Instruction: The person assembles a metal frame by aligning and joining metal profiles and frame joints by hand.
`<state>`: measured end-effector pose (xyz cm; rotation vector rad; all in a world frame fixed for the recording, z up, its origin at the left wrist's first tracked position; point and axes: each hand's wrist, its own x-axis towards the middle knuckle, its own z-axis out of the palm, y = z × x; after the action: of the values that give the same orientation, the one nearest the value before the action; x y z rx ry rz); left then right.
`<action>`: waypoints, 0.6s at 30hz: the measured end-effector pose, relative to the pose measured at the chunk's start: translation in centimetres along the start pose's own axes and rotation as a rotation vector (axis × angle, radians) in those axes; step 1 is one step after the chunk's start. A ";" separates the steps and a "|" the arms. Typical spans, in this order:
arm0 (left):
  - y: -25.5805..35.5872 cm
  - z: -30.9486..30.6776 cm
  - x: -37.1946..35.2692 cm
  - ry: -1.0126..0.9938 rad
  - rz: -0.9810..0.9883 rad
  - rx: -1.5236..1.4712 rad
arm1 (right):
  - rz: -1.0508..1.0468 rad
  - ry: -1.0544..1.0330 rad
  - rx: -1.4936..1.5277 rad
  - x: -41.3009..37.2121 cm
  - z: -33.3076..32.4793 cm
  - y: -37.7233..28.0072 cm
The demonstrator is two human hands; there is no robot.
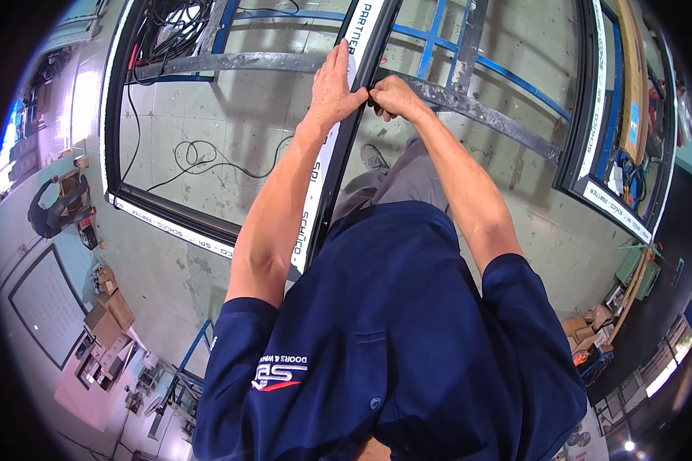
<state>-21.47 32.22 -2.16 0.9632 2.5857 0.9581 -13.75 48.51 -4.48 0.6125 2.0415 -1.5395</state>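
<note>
A black frame bar with white lettered film on its face runs up the middle, past my torso. My left hand lies on the film near the top, its fingers stretched along the bar and its thumb toward the right edge. Against the bar's right side is my right hand, its fingers curled at the dark edge. Whatever those fingers hold is hidden or too small to name. The two hands are close together but apart.
Grey-topped supports with blue legs stand under the frame. A black cable loops on the floor, and more cable is coiled at upper left. Another filmed frame stands right. A person is at far left.
</note>
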 end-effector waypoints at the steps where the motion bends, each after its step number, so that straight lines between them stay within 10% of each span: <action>1: -0.1 0.0 0.0 0.004 0.008 -0.001 | -0.006 -0.015 -0.001 -0.2 -0.1 -0.1; 18: 5.1 0.0 1.9 0.051 -0.187 0.301 | -0.090 0.486 -0.201 11.4 -13.7 -3.4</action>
<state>-20.39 36.39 1.19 0.7501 2.8563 0.5637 -26.38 61.46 -6.05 0.8921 2.5755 -1.2980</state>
